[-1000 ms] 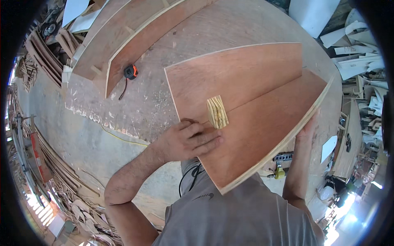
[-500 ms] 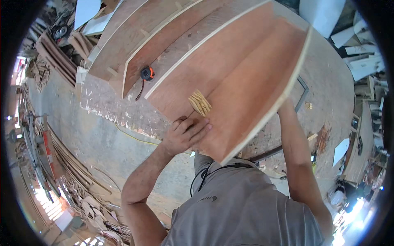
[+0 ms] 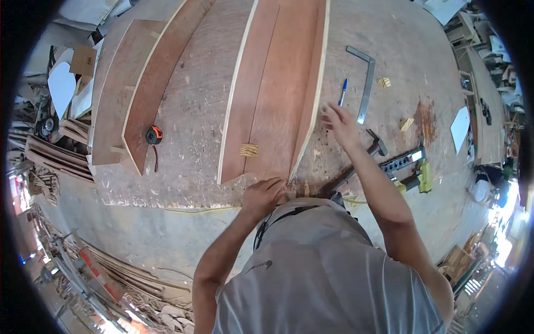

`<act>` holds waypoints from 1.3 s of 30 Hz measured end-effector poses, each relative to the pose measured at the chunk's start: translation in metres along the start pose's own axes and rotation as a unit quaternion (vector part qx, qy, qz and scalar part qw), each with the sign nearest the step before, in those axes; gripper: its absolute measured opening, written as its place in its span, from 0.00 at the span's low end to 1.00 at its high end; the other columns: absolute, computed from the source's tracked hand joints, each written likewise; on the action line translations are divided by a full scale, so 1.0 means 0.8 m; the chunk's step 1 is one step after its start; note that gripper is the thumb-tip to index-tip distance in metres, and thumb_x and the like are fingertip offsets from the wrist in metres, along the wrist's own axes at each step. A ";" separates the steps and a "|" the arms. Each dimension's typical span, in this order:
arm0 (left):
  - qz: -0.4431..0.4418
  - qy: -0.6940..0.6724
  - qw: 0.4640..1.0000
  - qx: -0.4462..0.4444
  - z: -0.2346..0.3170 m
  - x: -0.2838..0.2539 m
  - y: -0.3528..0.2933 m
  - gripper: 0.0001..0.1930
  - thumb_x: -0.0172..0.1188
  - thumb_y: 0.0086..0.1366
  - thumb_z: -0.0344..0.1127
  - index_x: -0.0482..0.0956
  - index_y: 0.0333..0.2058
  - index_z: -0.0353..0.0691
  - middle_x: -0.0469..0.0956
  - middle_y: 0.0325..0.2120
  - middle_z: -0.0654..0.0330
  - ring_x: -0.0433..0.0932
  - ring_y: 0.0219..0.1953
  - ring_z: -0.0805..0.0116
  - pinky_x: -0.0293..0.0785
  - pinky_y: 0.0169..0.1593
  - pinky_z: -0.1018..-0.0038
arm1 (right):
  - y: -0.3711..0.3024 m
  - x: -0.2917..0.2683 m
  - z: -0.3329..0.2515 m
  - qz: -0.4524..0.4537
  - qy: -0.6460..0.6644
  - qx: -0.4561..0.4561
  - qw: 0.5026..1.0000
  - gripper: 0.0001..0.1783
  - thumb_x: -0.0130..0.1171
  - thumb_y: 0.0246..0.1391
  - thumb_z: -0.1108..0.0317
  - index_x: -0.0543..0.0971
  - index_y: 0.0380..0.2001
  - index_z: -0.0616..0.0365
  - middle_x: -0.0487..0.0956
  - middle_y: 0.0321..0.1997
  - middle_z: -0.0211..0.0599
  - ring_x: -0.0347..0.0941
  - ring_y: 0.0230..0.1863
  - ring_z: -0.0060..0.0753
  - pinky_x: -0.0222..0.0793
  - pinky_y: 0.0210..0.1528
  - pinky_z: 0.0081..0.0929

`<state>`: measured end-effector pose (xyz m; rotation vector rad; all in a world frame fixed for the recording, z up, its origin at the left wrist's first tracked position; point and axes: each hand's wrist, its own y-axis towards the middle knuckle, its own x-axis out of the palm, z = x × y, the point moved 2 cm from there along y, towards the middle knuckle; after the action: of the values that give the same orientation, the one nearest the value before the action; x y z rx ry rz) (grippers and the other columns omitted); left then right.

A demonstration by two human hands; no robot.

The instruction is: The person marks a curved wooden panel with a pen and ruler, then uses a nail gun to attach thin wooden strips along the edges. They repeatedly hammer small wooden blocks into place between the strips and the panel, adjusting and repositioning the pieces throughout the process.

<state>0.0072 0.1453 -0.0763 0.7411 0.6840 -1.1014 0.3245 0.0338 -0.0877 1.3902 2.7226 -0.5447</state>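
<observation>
A long reddish plywood trough (image 3: 281,94) with pale edges lies on the worktable in front of me, running away from my body. A small striped wood block (image 3: 249,150) sits inside it near the close end. My left hand (image 3: 263,197) is closed at that near end, its fingers together over the edge; the fingertips are partly hard to make out. My right hand (image 3: 340,125) hovers just beyond the trough's right wall, fingers apart and holding nothing. Near it lie a blue pen (image 3: 344,92) and a metal try square (image 3: 368,83).
A hammer (image 3: 377,143) and a yellow-green power tool (image 3: 414,175) lie by my right forearm. Small wood blocks (image 3: 384,83) are scattered farther right. On the left are a tape measure (image 3: 154,135) and another curved plywood assembly (image 3: 146,83) on the worktable (image 3: 194,128).
The plywood trough has come down from a tilted, slanting position and now points straight away from me. My right hand has let go of its right edge. The view has shifted.
</observation>
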 end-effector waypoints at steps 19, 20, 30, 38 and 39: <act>0.053 -0.299 0.900 -0.314 -0.011 0.001 0.114 0.17 0.54 0.70 0.40 0.73 0.46 0.30 0.78 0.37 0.53 0.75 0.40 0.68 0.72 0.45 0.69 | -0.246 -0.098 0.048 0.183 0.088 0.076 0.976 0.11 0.53 0.61 0.62 0.76 0.32 0.60 0.74 0.20 0.29 0.71 0.21 0.19 0.66 0.24 0.18; 0.043 -0.292 0.910 -0.291 -0.013 0.007 0.114 0.16 0.53 0.70 0.40 0.72 0.45 0.29 0.78 0.37 0.53 0.75 0.40 0.68 0.72 0.46 0.69 | -0.268 -0.076 0.034 0.168 0.100 0.063 0.979 0.13 0.53 0.63 0.60 0.76 0.32 0.59 0.74 0.20 0.27 0.70 0.21 0.19 0.65 0.24 0.18; 0.008 -0.359 0.888 -0.287 -0.007 0.023 0.117 0.18 0.49 0.73 0.42 0.72 0.46 0.29 0.75 0.38 0.58 0.71 0.41 0.72 0.68 0.46 0.72 | -0.309 0.122 0.097 0.190 0.310 0.220 0.905 0.17 0.49 0.67 0.54 0.74 0.36 0.58 0.75 0.25 0.29 0.68 0.18 0.20 0.64 0.20 0.21; 0.026 -0.352 0.897 -0.268 -0.012 0.020 0.113 0.17 0.48 0.73 0.41 0.68 0.42 0.28 0.73 0.35 0.55 0.70 0.39 0.68 0.68 0.45 0.70 | -0.289 0.127 0.091 0.285 0.339 0.166 0.881 0.16 0.48 0.68 0.55 0.74 0.36 0.58 0.73 0.23 0.28 0.67 0.17 0.18 0.63 0.18 0.18; 0.027 -0.352 0.898 -0.264 -0.009 0.020 0.114 0.17 0.47 0.73 0.41 0.68 0.43 0.28 0.73 0.35 0.55 0.70 0.39 0.68 0.68 0.46 0.70 | -0.287 0.130 0.095 0.258 0.260 0.182 0.913 0.16 0.49 0.67 0.56 0.74 0.36 0.58 0.73 0.22 0.27 0.66 0.16 0.18 0.62 0.18 0.18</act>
<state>0.0977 0.1676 -0.0768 -0.1238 0.3012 -0.9753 0.0707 -0.0331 -0.1116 2.5677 2.4709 -0.7459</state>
